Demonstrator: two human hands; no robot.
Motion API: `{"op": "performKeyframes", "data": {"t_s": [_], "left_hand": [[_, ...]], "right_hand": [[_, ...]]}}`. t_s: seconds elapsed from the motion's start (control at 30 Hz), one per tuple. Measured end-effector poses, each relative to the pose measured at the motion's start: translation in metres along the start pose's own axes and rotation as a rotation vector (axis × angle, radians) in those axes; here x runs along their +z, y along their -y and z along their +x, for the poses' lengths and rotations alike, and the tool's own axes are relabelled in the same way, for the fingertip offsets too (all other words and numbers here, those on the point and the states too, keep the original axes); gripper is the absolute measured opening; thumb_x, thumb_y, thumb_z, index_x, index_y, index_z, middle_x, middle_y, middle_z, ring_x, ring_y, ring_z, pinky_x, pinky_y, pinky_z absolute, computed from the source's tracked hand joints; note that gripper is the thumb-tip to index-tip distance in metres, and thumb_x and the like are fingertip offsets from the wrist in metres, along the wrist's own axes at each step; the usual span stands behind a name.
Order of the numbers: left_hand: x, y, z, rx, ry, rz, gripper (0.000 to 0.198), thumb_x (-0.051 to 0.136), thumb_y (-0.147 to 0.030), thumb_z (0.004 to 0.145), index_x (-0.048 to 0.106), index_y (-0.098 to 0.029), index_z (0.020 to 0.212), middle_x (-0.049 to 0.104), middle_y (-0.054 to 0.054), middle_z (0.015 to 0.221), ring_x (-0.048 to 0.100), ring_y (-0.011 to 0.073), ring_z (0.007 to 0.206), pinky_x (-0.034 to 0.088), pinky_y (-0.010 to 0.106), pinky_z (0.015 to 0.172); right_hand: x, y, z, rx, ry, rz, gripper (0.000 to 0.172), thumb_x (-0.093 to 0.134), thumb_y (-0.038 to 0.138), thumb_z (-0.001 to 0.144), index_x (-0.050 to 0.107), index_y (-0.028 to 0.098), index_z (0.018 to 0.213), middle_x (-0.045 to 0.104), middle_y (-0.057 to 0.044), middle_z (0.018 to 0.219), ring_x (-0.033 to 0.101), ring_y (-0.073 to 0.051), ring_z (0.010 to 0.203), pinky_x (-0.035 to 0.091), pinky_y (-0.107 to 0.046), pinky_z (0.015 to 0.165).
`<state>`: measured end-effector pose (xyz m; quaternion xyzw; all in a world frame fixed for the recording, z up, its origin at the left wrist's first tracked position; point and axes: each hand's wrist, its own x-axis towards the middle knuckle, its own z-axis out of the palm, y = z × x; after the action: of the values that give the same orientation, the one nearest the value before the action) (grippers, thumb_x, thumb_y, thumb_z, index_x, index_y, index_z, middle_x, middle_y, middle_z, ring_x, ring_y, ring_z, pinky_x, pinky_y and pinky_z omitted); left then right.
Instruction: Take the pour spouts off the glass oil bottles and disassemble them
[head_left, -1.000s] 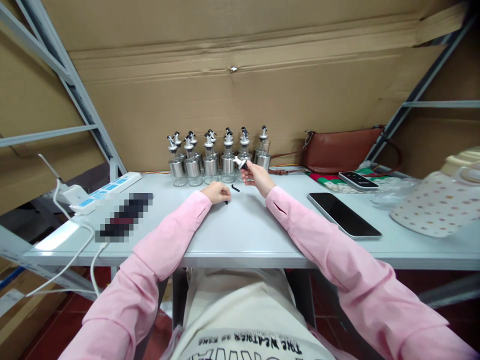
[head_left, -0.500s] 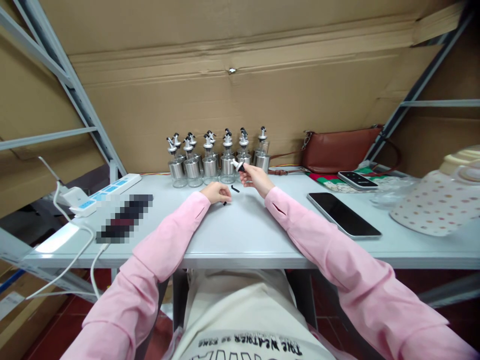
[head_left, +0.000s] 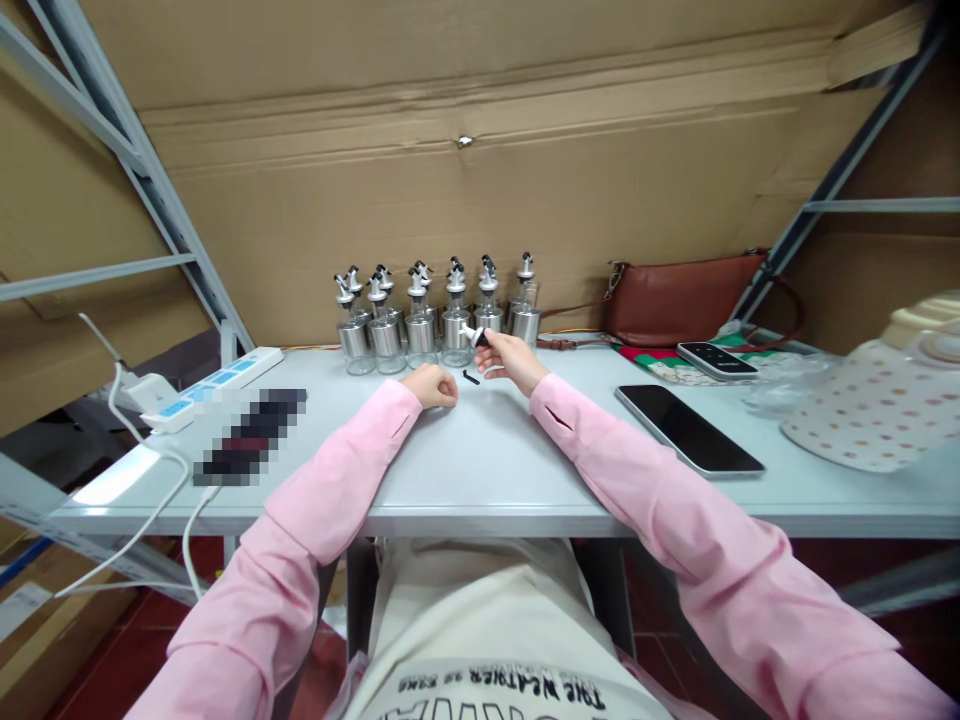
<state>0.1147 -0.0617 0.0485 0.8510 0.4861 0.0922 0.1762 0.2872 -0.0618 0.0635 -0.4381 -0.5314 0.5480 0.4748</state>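
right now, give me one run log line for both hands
right hand: holding white-and-black pourer top | left hand: curled over table, grip unclear | between hands: small black piece | behind: bottles

Between your left and right fingers (head_left: 496,352), a small black piece (head_left: 471,377) lies on the tabletop (head_left: 487,460); bottles (head_left: 387,338) stand beyond, a phone (head_left: 686,428) rightward.

Saw a brown bag (head_left: 682,300) right of centre, in front of cardboard (head_left: 480,80) filling the upper frame. Noted a dark-screened phone (head_left: 690,430) flat on the worktop (head_left: 495,470), lower right of centre, with a smaller dark-faced device (head_left: 716,361) higher up on a patterned cloth (head_left: 661,369). Found a dotted container (head_left: 870,410) at far right, near crumpled clear plastic (head_left: 787,382). Spotted a power strip (head_left: 229,373) at left, with a white adapter (head_left: 146,393) and cable (head_left: 186,468), below grey metal shelving (head_left: 172,220) at upper left.
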Motion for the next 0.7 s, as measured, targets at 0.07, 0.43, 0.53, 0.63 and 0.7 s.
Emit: {"op": "performKeyframes", "data": {"t_s": [0.07, 0.43, 0.53, 0.63, 0.7], "left_hand": [[-0.001, -0.001, 0.000, -0.013, 0.009, 0.017, 0.016, 0.061, -0.019, 0.065, 0.068, -0.013, 0.078, 0.065, 0.000, 0.066, 0.056, 0.0090, 0.058, 0.041, 0.017, 0.060], [0.006, -0.002, 0.001, 0.006, -0.050, 0.053, 0.008, 0.061, -0.012, 0.057, 0.057, -0.015, 0.064, 0.055, -0.005, 0.054, 0.049, 0.0078, 0.052, 0.036, 0.018, 0.056], [0.010, -0.001, 0.003, 0.039, -0.082, 0.029, 0.009, 0.060, -0.012, 0.056, 0.053, -0.015, 0.061, 0.051, -0.006, 0.051, 0.047, 0.0075, 0.050, 0.034, 0.018, 0.053], [0.012, 0.001, 0.003, 0.071, -0.116, -0.003, 0.009, 0.059, -0.013, 0.056, 0.050, -0.016, 0.058, 0.047, -0.008, 0.048, 0.043, 0.0068, 0.047, 0.033, 0.019, 0.052], [0.013, 0.001, 0.003, 0.093, -0.164, -0.039, 0.008, 0.057, -0.014, 0.057, 0.050, -0.015, 0.058, 0.046, -0.008, 0.047, 0.042, 0.0065, 0.047, 0.033, 0.019, 0.052]], "right_hand": [[0.000, -0.001, 0.000, 0.000, 0.005, -0.007, 0.030, 0.037, 0.030, 0.092, 0.048, 0.015, 0.069, 0.058, 0.001, 0.053, 0.053, -0.007, 0.043, 0.043, -0.017, 0.043], [-0.001, -0.006, 0.002, 0.053, 0.019, -0.064, 0.017, 0.045, 0.027, 0.089, 0.049, 0.015, 0.077, 0.066, -0.003, 0.070, 0.060, -0.009, 0.053, 0.048, -0.019, 0.050], [-0.002, -0.009, 0.004, 0.104, 0.062, -0.063, 0.019, 0.044, 0.029, 0.090, 0.051, 0.015, 0.080, 0.067, -0.005, 0.074, 0.062, -0.010, 0.055, 0.049, -0.021, 0.051], [-0.003, -0.011, 0.006, 0.189, 0.146, -0.029, 0.022, 0.040, 0.029, 0.091, 0.051, 0.013, 0.082, 0.068, -0.009, 0.077, 0.064, -0.013, 0.059, 0.052, -0.025, 0.056], [-0.004, -0.013, 0.007, 0.242, 0.197, 0.006, 0.022, 0.037, 0.029, 0.092, 0.050, 0.013, 0.084, 0.068, -0.010, 0.076, 0.066, -0.015, 0.061, 0.053, -0.029, 0.060]]}}
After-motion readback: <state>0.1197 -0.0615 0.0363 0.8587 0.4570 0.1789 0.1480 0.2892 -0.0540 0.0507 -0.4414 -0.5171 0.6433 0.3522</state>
